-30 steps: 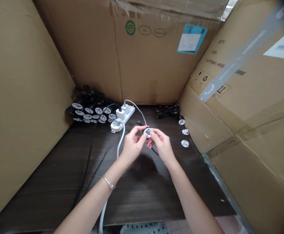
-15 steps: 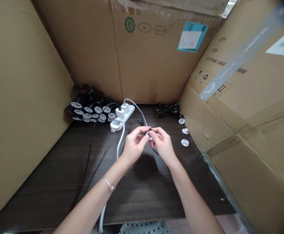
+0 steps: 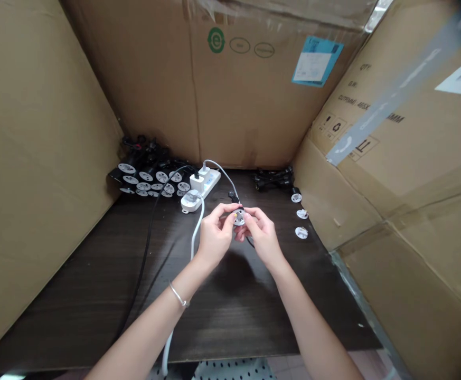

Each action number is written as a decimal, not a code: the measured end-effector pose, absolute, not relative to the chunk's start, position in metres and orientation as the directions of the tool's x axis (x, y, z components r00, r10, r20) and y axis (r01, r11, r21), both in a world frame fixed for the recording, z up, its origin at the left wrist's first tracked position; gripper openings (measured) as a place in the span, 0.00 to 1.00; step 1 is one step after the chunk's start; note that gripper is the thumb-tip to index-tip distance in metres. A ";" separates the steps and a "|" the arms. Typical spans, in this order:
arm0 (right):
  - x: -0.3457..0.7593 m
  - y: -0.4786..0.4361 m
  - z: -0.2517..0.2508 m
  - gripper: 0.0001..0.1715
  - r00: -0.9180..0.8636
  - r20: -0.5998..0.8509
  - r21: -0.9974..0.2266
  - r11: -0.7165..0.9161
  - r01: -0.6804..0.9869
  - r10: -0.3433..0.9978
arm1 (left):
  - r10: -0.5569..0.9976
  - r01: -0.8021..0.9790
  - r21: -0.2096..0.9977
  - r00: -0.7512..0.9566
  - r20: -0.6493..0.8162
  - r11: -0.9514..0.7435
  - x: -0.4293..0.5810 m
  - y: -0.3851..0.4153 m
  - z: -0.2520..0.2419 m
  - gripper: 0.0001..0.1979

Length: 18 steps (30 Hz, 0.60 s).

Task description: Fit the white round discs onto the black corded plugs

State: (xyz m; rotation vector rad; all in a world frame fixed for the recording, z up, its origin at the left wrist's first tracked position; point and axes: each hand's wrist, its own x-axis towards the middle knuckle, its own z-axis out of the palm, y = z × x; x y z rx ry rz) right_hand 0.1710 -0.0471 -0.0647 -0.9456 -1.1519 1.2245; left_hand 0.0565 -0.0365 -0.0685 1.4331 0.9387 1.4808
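Between the fingertips of both hands, raised above the table, is a small black lamp fitting with a round white circuit disc (image 3: 239, 217) on its face. My left hand (image 3: 216, 232) grips its left side, thumb on the disc's edge. My right hand (image 3: 261, 229) grips the right side, thumb pressed on the disc's rim. A dark cable hangs below the right fingers, and a black cable end shows just behind the left fingertips. Much of the fitting's body is hidden by the fingers. To the right, two loose white discs (image 3: 302, 233) lie on the dark table (image 3: 230, 322).
A white power strip (image 3: 210, 182) with plugs and cords stands behind my hands. Several black fittings with white faces (image 3: 147, 177) are stacked at the back left. More black cabled pieces (image 3: 273, 179) lie at the back right. Cardboard walls (image 3: 250, 105) enclose three sides.
The fitting has turned so that more of its white disc faces me. My left thumb has shifted to the disc's left edge. The view has moved slightly.
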 end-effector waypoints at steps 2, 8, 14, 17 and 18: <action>0.172 -0.046 -0.065 0.13 0.011 0.144 -0.975 0.144 -0.168 0.989 | 0.932 -0.081 0.932 0.058 0.359 -0.354 0.057 -0.037 -0.067 0.11; 0.174 -0.044 -0.068 0.14 0.112 0.148 -0.970 0.166 -0.176 0.983 | 0.919 -0.094 0.936 0.179 0.350 -0.339 0.058 -0.040 -0.063 0.15; 0.170 -0.044 -0.071 0.13 0.056 0.149 -0.964 0.157 -0.214 0.987 | 0.900 0.046 0.903 0.123 0.419 -0.427 0.058 -0.039 -0.071 0.16; 0.169 -0.044 -0.072 0.12 0.066 0.171 -0.965 0.180 -0.188 0.983 | 0.872 0.122 0.864 0.118 0.476 -0.488 0.056 -0.038 -0.073 0.16; 0.169 -0.044 -0.072 0.11 0.066 0.179 -0.965 0.188 -0.184 0.982 | 0.864 0.141 0.854 0.118 0.489 -0.502 0.055 -0.038 -0.073 0.16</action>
